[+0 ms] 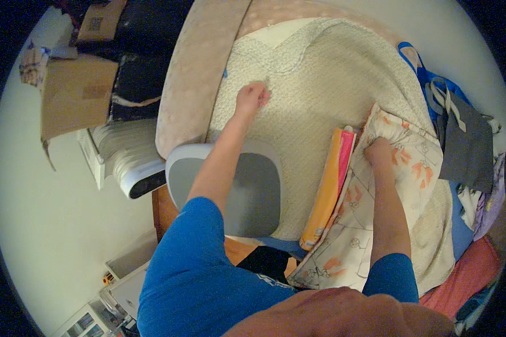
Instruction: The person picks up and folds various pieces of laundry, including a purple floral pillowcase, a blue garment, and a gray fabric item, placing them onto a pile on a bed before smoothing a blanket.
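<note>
My left hand reaches out over a cream textured bedspread, its fingers curled closed. What they hold, if anything, is too small to make out. To the right, my right hand is closed on the upper part of a white floral cloth with orange flowers. The cloth bunches around its fingers, which are partly hidden. Along the cloth's left edge lies a long orange and pink package. Under my left forearm is a grey panel with a pale rounded rim.
A beige padded bed edge runs along the left. Beyond it stand cardboard boxes and a white appliance with a dark front. Dark grey fabric, a blue bag and red cloth lie at the right.
</note>
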